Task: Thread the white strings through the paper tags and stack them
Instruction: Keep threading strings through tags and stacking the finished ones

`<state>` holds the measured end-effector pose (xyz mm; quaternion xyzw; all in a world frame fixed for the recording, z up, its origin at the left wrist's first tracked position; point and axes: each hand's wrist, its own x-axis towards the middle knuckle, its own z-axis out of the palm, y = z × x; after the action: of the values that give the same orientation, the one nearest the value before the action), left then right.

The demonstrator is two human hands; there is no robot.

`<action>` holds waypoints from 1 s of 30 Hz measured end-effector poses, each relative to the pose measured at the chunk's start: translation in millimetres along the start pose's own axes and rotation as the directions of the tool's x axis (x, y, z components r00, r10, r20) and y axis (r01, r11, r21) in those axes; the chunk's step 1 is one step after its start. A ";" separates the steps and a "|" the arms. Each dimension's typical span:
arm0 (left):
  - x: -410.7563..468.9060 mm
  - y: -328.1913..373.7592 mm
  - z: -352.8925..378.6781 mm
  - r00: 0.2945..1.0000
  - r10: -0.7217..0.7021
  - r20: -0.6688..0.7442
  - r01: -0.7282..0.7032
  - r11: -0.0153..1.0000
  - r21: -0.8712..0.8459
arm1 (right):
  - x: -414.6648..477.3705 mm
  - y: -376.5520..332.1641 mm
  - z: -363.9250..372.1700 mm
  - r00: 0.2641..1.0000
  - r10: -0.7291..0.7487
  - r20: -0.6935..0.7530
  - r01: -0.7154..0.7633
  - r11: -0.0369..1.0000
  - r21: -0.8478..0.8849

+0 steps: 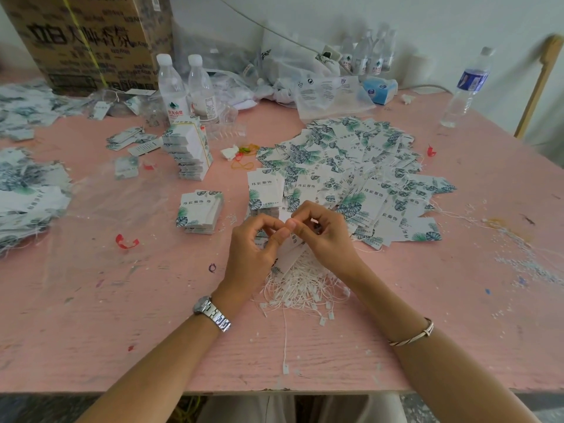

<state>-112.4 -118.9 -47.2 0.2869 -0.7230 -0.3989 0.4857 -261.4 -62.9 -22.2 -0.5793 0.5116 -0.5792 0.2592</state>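
Note:
My left hand (254, 248) and my right hand (323, 233) meet above the pink table (122, 300), fingertips together. Between them they pinch a white paper tag (290, 256) that hangs tilted downward; a string between the fingers is too fine to make out. Right below lies a loose heap of white strings (302, 288) with small plastic ends. Behind the hands spreads a wide pile of leaf-printed tags (351, 166) with strings through them. A short stack of tags (200, 212) sits left of the hands, another (264, 190) just behind them.
A tall tag stack (187, 151) stands further back beside two water bottles (186, 87). More tags lie heaped at the left edge (27, 193). A cardboard box (88, 41), plastic bags (305, 77) and a bottle (467, 87) line the back. Red scraps (126, 241) dot the table.

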 end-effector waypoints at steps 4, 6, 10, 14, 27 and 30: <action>0.1 1.6 1.1 0.999 0.030 -0.033 -0.030 1.000 -0.005 | -0.2 1.6 1.1 0.999 0.040 -0.035 -0.038 0.998 0.058; 1.0 2.8 1.4 0.999 0.029 -0.027 -0.029 1.000 -0.011 | 0.1 1.8 -0.6 0.997 0.070 -0.040 -0.065 0.992 0.112; 0.6 4.2 1.8 0.999 0.040 0.025 -0.040 0.999 -0.004 | 0.2 -1.7 -2.9 0.990 0.144 -0.010 -0.136 0.953 0.271; -0.3 6.3 1.3 0.990 0.088 0.110 -0.092 0.995 0.031 | 1.5 -3.6 -4.9 0.984 0.176 0.010 -0.165 0.904 0.395; -2.2 2.3 1.2 0.968 -0.064 0.243 0.029 0.989 0.146 | 9.7 -10.7 -24.5 0.982 0.186 0.033 -0.134 0.561 0.817; -1.2 1.8 2.4 0.967 -0.059 0.246 0.034 0.994 0.102 | 11.3 -11.1 -27.9 0.981 0.195 -0.016 -0.090 0.520 0.849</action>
<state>-114.2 -116.2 -46.8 0.2747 -0.7898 -0.4073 0.3672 -286.5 -61.0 -2.2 -0.3057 0.2269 -0.7614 0.5248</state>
